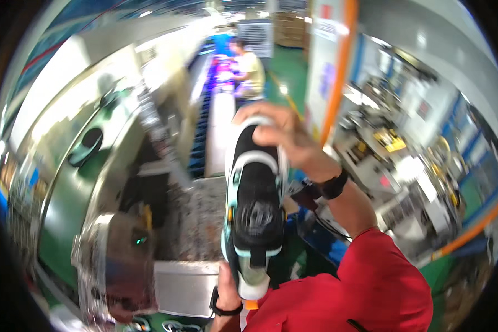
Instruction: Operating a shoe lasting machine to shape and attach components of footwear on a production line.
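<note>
Two hands on one shoe (pixel 253 210), held up in mid-air close to the head camera, sole facing the lens, toe end up and heel end down. Black sole with white bands and mint-green edges, small orange tab at the heel. Probably light for its size; rubber sole likely grippy and fairly stiff, upper softer and likely to give under pressure. Best taken at the two ends, toe and heel, as here; sidewalls also usable.

Right hand (pixel 282 133) curled over the toe end, fingers wrapped around the tip, closed snugly on it; black wristband and red sleeve (pixel 371 288) behind. Left hand (pixel 227 288) low in frame, gripping the heel end from beneath, mostly hidden by the shoe, fingers closed around it as far as visible; black watch strap on that wrist.

Below and behind: speckled grey surface (pixel 196 221), metal machine housing (pixel 83 182) at left, blue conveyor line (pixel 202 122) running away, another person (pixel 249 69) at work far back. Motion blur throughout, fine detail unreadable.
</note>
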`<state>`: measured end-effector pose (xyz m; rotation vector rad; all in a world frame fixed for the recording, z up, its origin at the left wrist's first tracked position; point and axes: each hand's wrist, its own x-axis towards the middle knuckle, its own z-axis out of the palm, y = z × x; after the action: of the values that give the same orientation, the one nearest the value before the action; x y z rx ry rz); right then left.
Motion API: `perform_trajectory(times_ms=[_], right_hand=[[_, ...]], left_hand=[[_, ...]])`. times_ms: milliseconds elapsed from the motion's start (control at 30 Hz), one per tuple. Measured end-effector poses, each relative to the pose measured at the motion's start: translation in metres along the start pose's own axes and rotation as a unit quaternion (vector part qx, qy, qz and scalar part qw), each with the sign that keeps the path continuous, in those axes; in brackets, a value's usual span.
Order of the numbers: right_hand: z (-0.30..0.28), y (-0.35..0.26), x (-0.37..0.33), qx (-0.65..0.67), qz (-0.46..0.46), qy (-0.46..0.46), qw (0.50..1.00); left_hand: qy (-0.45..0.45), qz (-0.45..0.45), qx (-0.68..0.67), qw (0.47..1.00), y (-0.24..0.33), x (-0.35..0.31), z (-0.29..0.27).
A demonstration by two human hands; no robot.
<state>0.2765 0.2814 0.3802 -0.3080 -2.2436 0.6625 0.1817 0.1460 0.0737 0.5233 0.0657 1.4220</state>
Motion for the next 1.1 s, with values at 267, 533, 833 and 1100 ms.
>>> perform_trajectory(times_ms=[267, 533, 833, 1100], right_hand=[[-0.081, -0.008, -0.381, -0.007, 0.318, 0.298, 0.9], [-0.09, -0.086, -0.599, 0.01, 0.301, 0.565, 0.768], [-0.142, -0.172, -0.781, -0.059, 0.323, 0.825, 0.459], [-0.168, -0.239, -0.825, -0.222, 0.353, 0.852, 0.318]], left_hand=[[-0.04, -0.287, 0.038, 0.956, -0.177, 0.011, 0.126], [-0.181, -0.257, 0.346, 0.884, -0.375, 0.034, 0.214], [-0.277, -0.36, 0.472, 0.755, -0.658, 0.071, 0.25], [-0.221, -0.183, 0.711, 0.642, -0.895, 0.166, 0.182]])
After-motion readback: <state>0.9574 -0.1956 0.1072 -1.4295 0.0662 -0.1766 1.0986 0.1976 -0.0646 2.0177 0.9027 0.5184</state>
